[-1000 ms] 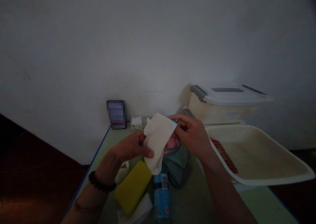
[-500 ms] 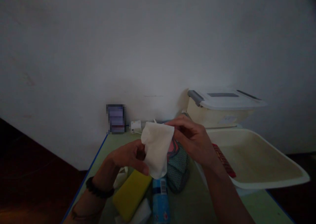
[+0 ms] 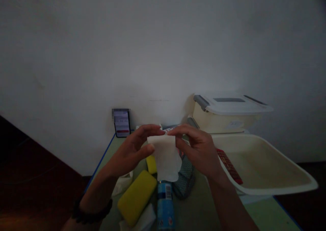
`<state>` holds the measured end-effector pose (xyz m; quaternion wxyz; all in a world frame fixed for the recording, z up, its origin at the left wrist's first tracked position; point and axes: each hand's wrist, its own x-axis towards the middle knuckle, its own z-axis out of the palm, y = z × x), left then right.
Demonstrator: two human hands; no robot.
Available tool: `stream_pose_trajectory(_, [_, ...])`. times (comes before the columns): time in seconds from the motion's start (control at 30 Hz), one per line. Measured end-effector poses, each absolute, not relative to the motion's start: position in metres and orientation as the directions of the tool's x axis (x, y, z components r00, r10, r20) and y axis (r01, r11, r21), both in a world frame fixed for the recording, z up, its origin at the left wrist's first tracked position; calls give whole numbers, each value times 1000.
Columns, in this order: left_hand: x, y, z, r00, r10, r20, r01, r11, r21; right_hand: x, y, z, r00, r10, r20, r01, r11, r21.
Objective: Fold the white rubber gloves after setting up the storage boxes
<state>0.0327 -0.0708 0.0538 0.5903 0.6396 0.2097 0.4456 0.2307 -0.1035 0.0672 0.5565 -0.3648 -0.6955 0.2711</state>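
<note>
A folded white cloth (image 3: 165,159), perhaps a wipe, hangs upright in front of me above the green table. My left hand (image 3: 137,147) pinches its upper left corner, thumb in front and fingers along the top edge. At the upper right corner, my right hand (image 3: 197,147) has closed on it too, the fingertips of both hands nearly meeting. Below the cloth lies a blue can (image 3: 166,203) with a barcode. Left of the can is a yellow sponge (image 3: 137,197), and a grey-green patterned cloth (image 3: 185,178) is on the right, partly covered.
A phone (image 3: 122,124) leans on the wall at the back left. A cream basin (image 3: 280,170) stands on the right, with a red patterned item (image 3: 229,166) inside its near wall. Behind it is a lidded storage box (image 3: 226,119). More white cloth (image 3: 142,219) lies beside the sponge.
My left hand has moved up from the cloth's lower left side to its top left corner. The cloth now hangs straighter, and a second yellow piece shows behind it.
</note>
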Motion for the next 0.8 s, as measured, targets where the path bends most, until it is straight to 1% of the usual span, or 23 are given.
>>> stream_pose_trajectory(0.1, [35,-77,61,445,850,283,-130,-251,959,227,-105,69,-116,815,567,255,577,-776])
stream_pose_trajectory(0.2, [35,-78,62,430,869,246,-23,-262,965,224,-107,69,-102,817,568,281,571,-771])
stream_pose_trajectory(0.37, [33,-78,62,394,895,208,18,-234,972,222,-106,65,-88,853,515,278,518,-809])
stream_pose_trajectory(0.5, [33,-79,65,334,909,249,84,-292,953,223,-105,62,-111,864,490,242,502,-830])
stream_pose_trajectory(0.63, [32,-83,71,244,916,318,209,-370,905,224,-107,62,-223,866,447,157,485,-860])
stream_pose_trajectory(0.7, [30,-85,73,233,901,367,265,-422,867,223,-108,63,-264,853,449,178,501,-847])
stream_pose_trajectory(0.8, [29,-87,73,259,871,417,302,-483,822,221,-109,65,-266,861,435,275,500,-822])
